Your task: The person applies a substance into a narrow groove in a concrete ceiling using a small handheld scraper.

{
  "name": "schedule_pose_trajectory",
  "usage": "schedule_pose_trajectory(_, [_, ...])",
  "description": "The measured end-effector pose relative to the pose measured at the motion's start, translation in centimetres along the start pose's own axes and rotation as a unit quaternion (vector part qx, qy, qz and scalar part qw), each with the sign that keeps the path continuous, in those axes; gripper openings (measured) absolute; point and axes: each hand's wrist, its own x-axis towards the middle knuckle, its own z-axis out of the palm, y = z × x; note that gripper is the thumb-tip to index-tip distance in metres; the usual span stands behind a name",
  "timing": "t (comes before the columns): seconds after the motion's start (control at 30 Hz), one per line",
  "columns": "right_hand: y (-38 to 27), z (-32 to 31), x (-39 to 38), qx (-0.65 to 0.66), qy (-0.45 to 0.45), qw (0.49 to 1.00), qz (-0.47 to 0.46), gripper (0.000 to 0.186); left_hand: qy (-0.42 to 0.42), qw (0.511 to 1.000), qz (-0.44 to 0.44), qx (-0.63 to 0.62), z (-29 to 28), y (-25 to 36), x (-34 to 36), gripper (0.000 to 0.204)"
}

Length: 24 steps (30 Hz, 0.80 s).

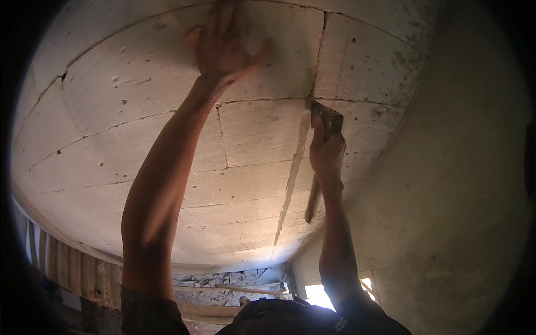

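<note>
In front of me stretches a pale block surface (268, 131) with thin dark joints. My left hand (226, 47) is raised to its upper part, open, with the fingers spread; motion blurs the fingertips, and I cannot tell whether they touch it. To the right, my right hand (328, 152) grips a hatchet (329, 119) close under its dark head. Its wooden handle sticks out below the fist. The blade edge is by the top end of a long rough groove (291, 181), near a crossing of joints. That groove slants down to the lower left.
A plain plastered surface (441, 218) meets the blocks at the right. Bright window openings (319, 296) show low right. At the bottom are rubble (209, 280) and a wooden pole (248, 290); upright wooden slats (72, 268) line the lower left.
</note>
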Motion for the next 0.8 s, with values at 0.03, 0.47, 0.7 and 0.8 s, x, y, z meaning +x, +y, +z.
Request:
schedule_pose_trajectory(0.03, [-1.1, 0.0, 0.0, -0.008, 0.008, 1.000, -0.004, 0.023, 0.017, 1.000, 0.008, -0.017, 0.1, -0.7, 0.1, 0.088])
schedule_pose_trajectory(0.47, [-5.4, -0.8, -0.8, -0.010, 0.061, 0.998, -0.024, 0.020, 0.021, 1.000, 0.018, -0.010, -0.9, -1.2, 0.0, 0.086])
schedule_pose_trajectory(0.7, [-1.6, -0.1, 0.7, -0.073, -0.044, 0.996, -0.012, 0.024, 0.055, 0.998, 0.033, -0.025, -0.3, -0.6, 0.3, 0.084])
schedule_pose_trajectory(0.8, [-5.5, -0.7, -0.3, -0.046, -0.002, 0.998, 0.043, 0.022, 0.018, 1.000, 0.019, 0.003, -0.9, -1.4, -0.1, 0.084])
